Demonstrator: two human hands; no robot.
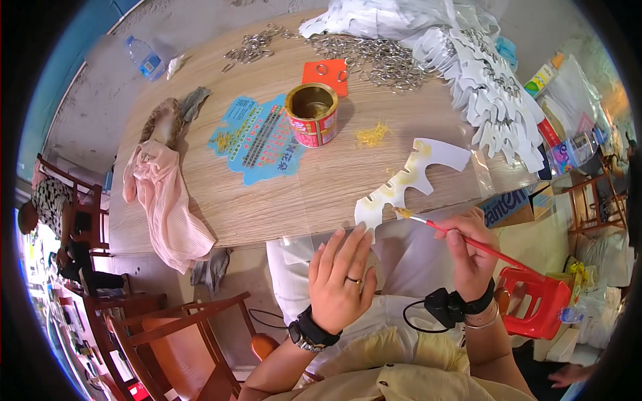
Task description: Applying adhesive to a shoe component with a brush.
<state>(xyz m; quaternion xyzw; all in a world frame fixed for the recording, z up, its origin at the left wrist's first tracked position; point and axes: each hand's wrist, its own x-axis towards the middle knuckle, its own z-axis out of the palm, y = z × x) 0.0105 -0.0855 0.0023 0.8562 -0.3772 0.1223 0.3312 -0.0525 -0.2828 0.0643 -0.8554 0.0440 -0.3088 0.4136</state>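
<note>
A white cut-out piece (pixel 418 175) with a scalloped edge lies by the table's near edge, smeared with yellowish glue along one side. My left hand (pixel 342 281) rests flat with its fingers stretched out, fingertips on the piece's lower left end. In my right hand (pixel 472 254) is a thin red-handled brush (pixel 461 235), gripped between thumb and fingers. Its yellow-coated bristles are at the piece's lower edge. Farther back stands an open pink-and-red can (pixel 314 127) with brown residue around its rim and inside.
A blue printed sheet (pixel 267 164) lies under the can's left side. Metal rings (pixel 381 60) lie heaped at the back, with stacked white cut-outs (pixel 491 100) at right. Pink cloth (pixel 160 194) drapes over the left edge. A red stool (pixel 535 304) stands at lower right.
</note>
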